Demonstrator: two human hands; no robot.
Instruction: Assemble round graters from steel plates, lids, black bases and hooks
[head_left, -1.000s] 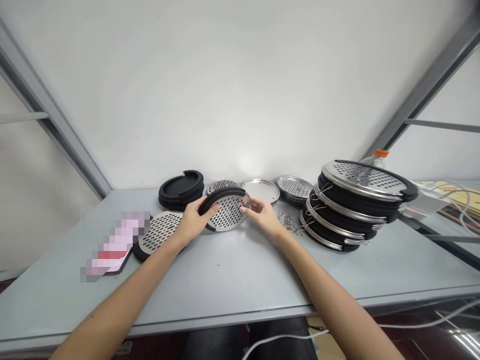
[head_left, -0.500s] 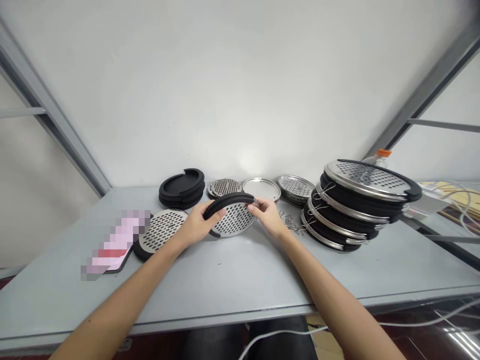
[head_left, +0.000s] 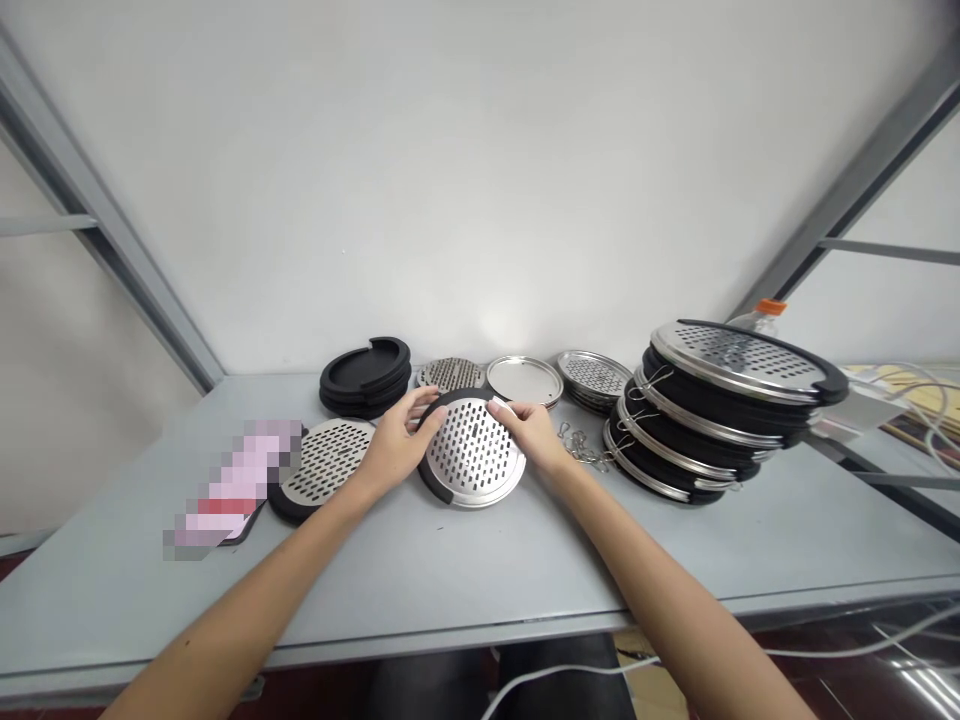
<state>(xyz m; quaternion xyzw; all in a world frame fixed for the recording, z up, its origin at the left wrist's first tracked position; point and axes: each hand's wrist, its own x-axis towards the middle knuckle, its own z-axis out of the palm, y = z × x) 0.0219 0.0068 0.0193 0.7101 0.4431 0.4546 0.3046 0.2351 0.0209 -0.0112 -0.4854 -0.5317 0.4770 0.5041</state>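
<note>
Between both hands is a round perforated metal disc (head_left: 477,455) with a black rim, its holed face turned toward me. My left hand (head_left: 401,435) grips its upper left edge, thumb on the front. At the upper right edge my right hand (head_left: 529,430) pinches it, with a small white piece showing by the thumb; the fingers behind are hidden. Left of it lies another perforated disc (head_left: 330,462) in a black rim. Small metal wire clips (head_left: 581,445) lie right of my right hand.
Behind stand stacked black rings (head_left: 366,375), slotted plates (head_left: 451,374), plain metal discs (head_left: 523,380) and perforated discs (head_left: 594,375). A tall stack of rimmed discs (head_left: 697,440) rises at right, near an orange-capped bottle (head_left: 765,315). A phone (head_left: 244,480), partly blurred, lies at left.
The held disc has tilted so its perforated face shows more fully, its lower edge now nearer me. My left fingers have spread along its upper left edge.
</note>
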